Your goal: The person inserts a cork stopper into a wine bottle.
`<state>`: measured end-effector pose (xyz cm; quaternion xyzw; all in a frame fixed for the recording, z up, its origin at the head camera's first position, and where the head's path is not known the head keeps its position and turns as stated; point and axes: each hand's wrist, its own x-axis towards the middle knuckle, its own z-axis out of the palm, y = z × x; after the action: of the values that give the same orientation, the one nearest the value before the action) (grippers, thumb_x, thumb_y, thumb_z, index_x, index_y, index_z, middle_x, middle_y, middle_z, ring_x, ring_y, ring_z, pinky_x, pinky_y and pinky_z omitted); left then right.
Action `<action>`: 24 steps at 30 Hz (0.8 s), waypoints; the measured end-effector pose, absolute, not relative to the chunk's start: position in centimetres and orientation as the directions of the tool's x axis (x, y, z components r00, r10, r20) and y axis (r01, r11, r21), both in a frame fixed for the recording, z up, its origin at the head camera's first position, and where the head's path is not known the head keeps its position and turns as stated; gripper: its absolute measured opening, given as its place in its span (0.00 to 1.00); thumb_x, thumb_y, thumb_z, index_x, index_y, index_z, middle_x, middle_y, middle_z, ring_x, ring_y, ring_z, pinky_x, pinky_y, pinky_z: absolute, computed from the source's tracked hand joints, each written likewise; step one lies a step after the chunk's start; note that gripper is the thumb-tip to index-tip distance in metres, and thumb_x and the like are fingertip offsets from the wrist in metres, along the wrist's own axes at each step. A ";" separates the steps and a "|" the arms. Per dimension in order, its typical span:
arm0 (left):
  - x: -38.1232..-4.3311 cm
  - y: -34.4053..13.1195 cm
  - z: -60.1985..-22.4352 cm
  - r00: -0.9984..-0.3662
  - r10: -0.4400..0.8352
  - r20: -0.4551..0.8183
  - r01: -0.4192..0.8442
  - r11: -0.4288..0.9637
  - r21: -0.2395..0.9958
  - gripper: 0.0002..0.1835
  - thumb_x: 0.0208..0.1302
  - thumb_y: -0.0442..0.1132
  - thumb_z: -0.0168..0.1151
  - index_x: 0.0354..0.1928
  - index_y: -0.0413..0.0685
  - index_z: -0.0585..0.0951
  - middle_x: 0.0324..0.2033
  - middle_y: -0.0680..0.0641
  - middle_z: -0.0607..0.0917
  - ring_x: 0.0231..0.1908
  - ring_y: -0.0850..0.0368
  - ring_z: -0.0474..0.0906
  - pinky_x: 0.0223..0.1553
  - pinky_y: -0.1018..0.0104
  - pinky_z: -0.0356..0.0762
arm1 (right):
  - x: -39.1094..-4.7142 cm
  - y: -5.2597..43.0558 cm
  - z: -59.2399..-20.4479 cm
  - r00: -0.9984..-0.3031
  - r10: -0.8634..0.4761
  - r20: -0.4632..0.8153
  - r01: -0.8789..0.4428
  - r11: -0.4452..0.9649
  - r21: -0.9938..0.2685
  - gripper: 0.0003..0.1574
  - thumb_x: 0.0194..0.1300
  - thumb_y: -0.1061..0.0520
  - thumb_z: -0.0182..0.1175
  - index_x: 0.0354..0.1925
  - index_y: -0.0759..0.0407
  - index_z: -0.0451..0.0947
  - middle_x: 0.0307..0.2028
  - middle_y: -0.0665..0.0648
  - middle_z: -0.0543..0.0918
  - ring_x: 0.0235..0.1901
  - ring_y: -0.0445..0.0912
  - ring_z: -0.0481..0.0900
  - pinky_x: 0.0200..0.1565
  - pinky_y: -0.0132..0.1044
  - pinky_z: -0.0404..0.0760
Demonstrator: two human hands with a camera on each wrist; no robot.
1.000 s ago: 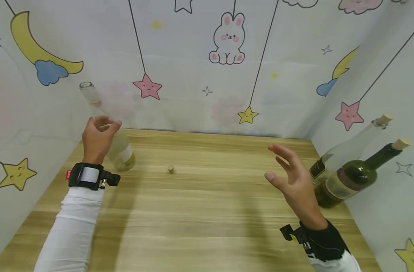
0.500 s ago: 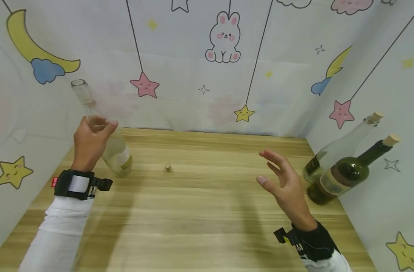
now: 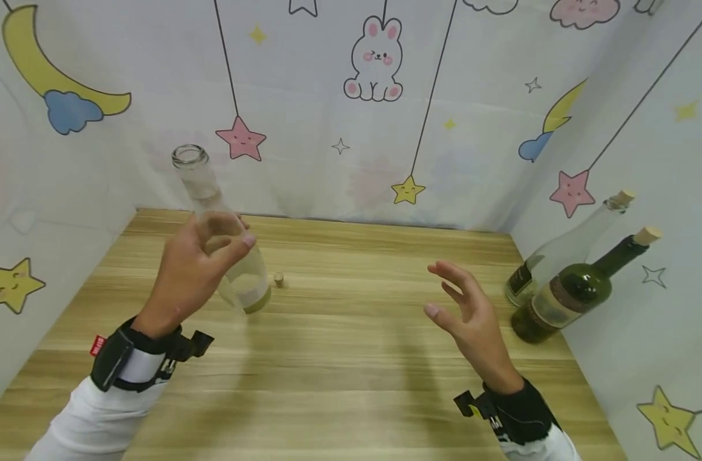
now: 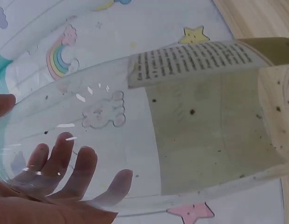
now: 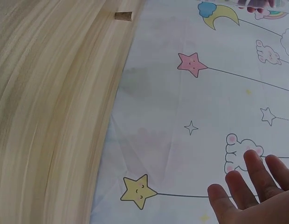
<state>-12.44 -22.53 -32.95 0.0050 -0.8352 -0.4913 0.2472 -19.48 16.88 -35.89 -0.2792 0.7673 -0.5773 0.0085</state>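
Note:
My left hand grips a clear, uncorked glass bottle by its shoulder and holds it tilted above the wooden table. Up close in the left wrist view the clear bottle fills the frame, with its label and my fingers seen through the glass. A small cork stands on the table just right of the bottle's base; the cork also shows in the right wrist view. My right hand hovers over the table's right side, fingers spread, holding nothing.
A clear corked bottle and a dark green corked bottle lean at the table's right edge against the cartoon-printed cloth wall. Cloth walls close in the left, back and right sides.
My left hand has carried the clear bottle from the far left corner toward the table's middle, next to the cork. My right hand has drifted slightly left, still open.

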 end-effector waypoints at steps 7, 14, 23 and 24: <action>-11.5 -17.1 -34.6 -0.911 -0.075 0.406 0.348 0.388 0.853 0.15 0.63 0.34 0.70 0.49 0.42 0.76 0.45 0.44 0.83 0.49 0.49 0.83 0.55 0.45 0.82 | -19.2 16.7 -36.3 -0.833 -0.446 0.327 -0.435 0.163 -0.886 0.40 0.66 0.71 0.61 0.71 0.55 0.62 0.68 0.63 0.68 0.70 0.50 0.62 0.72 0.35 0.62; -10.3 -13.0 -36.7 -0.949 0.006 0.315 0.303 0.289 0.908 0.15 0.64 0.38 0.70 0.49 0.49 0.77 0.47 0.47 0.82 0.51 0.51 0.82 0.57 0.45 0.80 | -18.9 16.5 -36.9 -0.830 -0.456 0.322 -0.433 0.162 -0.887 0.39 0.66 0.71 0.61 0.71 0.54 0.63 0.67 0.62 0.69 0.70 0.51 0.62 0.72 0.37 0.63; -8.7 -9.4 -37.5 -0.964 0.045 0.264 0.267 0.237 0.934 0.22 0.62 0.43 0.71 0.56 0.55 0.75 0.49 0.50 0.84 0.53 0.53 0.82 0.58 0.45 0.79 | -18.8 16.4 -37.5 -0.828 -0.464 0.315 -0.423 0.148 -0.894 0.40 0.66 0.71 0.61 0.72 0.54 0.62 0.67 0.62 0.69 0.70 0.52 0.63 0.72 0.38 0.62; -8.5 -9.1 -37.5 -0.963 0.054 0.262 0.267 0.238 0.934 0.22 0.62 0.43 0.71 0.56 0.55 0.75 0.50 0.51 0.84 0.53 0.54 0.82 0.57 0.45 0.80 | -18.8 16.3 -37.6 -0.827 -0.464 0.316 -0.425 0.149 -0.893 0.40 0.66 0.71 0.61 0.71 0.54 0.63 0.67 0.62 0.69 0.70 0.52 0.63 0.72 0.38 0.63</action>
<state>-8.54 -9.11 -37.51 -0.1029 -0.7818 -0.6087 0.0876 -18.76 16.33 -37.55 -0.2933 0.7576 -0.5828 0.0169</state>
